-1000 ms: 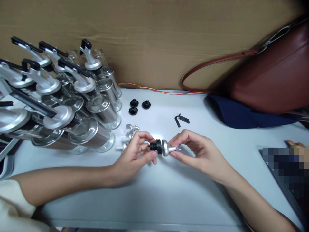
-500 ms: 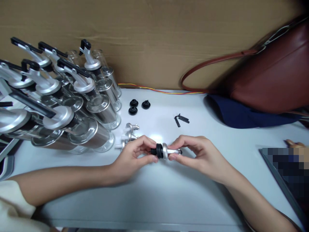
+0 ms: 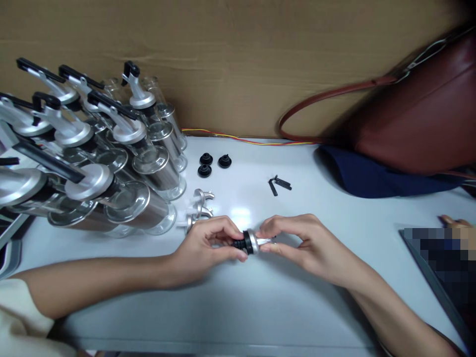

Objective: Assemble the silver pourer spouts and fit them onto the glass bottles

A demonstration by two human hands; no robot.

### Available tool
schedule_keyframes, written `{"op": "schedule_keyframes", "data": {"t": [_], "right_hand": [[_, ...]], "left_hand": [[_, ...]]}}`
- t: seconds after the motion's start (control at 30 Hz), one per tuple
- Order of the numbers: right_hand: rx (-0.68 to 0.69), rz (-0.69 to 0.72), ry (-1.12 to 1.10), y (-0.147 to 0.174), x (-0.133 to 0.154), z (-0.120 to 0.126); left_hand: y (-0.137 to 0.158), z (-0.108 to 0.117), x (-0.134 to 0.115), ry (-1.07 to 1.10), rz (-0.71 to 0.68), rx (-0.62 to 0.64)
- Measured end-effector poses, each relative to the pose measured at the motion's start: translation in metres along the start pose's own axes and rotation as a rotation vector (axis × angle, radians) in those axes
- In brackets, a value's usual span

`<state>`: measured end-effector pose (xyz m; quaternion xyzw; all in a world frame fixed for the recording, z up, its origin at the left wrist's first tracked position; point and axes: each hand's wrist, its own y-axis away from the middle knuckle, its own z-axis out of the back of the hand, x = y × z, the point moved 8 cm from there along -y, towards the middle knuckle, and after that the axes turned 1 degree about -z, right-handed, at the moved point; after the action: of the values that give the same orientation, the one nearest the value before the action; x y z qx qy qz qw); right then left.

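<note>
Between both hands, just above the white table point(image 3: 208, 317), is a bottle pourer point(image 3: 254, 242) with a silver collar and spout and a black ribbed stopper. My left hand point(image 3: 208, 243) pinches the black stopper between thumb and fingers. On the other side, my right hand point(image 3: 308, 243) grips the silver spout end, partly hiding it. Beyond the left hand lie several silver spouts point(image 3: 204, 196), some partly covered by that hand. Three black rubber stoppers point(image 3: 205, 171) stand farther back. Small black lever pieces point(image 3: 282, 183) lie beyond my right hand.
Glass oil bottles point(image 3: 156, 166) with silver and black pourer tops crowd the left side. A brown leather bag point(image 3: 416, 109) rests on dark blue cloth point(image 3: 379, 173) at the back right. Red and yellow wires point(image 3: 241, 140) run along the cardboard wall point(image 3: 238, 64). Another person's hand shows at far right.
The pourer has moved slightly toward me and tilted, its spout now turned a little differently. Both hands keep their hold on it and have shifted slightly down with it.
</note>
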<state>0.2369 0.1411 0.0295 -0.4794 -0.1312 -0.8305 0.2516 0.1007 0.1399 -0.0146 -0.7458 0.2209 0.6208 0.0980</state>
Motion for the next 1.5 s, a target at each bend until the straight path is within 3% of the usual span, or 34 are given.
{"op": "schedule_keyframes", "data": {"t": [0.2,0.43,0.63,0.8,0.9,1.0,1.23,1.5], "right_hand": [[0.009,-0.061,0.007,0.001,-0.001,-0.004],[-0.034,-0.014,0.086,-0.002,0.005,-0.007],[-0.325,0.086,0.171,0.0,0.013,0.01],[-0.15,-0.028,-0.012,-0.002,0.009,-0.006],[-0.168,-0.113,-0.053,-0.002,0.003,-0.005],[-0.153,-0.184,-0.122,-0.001,-0.003,-0.006],[-0.03,-0.252,-0.229,-0.002,-0.004,-0.017],[-0.045,-0.242,-0.212,-0.004,-0.002,-0.012]], "left_hand": [[0.0,-0.002,-0.003,-0.019,-0.05,0.023],[0.002,-0.005,0.01,0.069,0.084,0.051],[0.001,0.001,0.001,0.009,-0.004,-0.009],[-0.002,0.0,-0.001,0.044,-0.011,0.026],[0.0,-0.006,-0.004,0.006,-0.039,0.118],[0.001,-0.008,-0.004,-0.04,-0.057,0.132],[0.003,-0.008,0.001,-0.038,-0.006,0.141],[0.002,-0.009,0.004,-0.066,0.027,0.169]]}}
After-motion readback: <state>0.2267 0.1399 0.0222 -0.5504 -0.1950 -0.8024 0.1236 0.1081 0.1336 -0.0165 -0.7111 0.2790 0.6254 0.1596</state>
